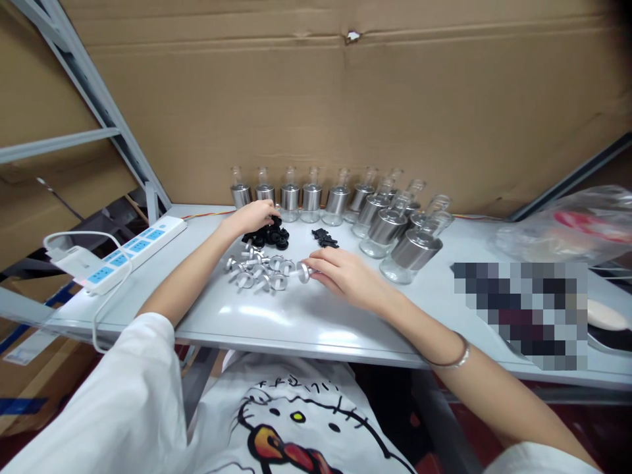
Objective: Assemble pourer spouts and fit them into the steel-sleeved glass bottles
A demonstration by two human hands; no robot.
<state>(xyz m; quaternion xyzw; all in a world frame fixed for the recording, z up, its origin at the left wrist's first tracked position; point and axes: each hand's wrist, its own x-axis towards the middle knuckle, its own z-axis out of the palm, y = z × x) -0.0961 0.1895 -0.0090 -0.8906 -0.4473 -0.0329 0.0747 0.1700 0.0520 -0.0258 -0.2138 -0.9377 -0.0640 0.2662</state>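
My left hand (255, 215) reaches over a heap of black round rings (272, 236), its fingers curled down onto them. My right hand (344, 275) lies on the white table (306, 316), its fingertips pinched on a silver capped pin (303, 271) at the right edge of a cluster of several silver pins (257, 268). A small pile of black clips (324, 237) sits just beyond my right hand. Behind them stands a row of several glass bottles with silver collars (313, 195).
A white and blue power strip (129, 252) with its cable lies at the table's left. A clear plastic bag (573, 227) rests at the right. Cardboard sheets form the back wall, and a grey metal frame (89, 99) stands at the left.
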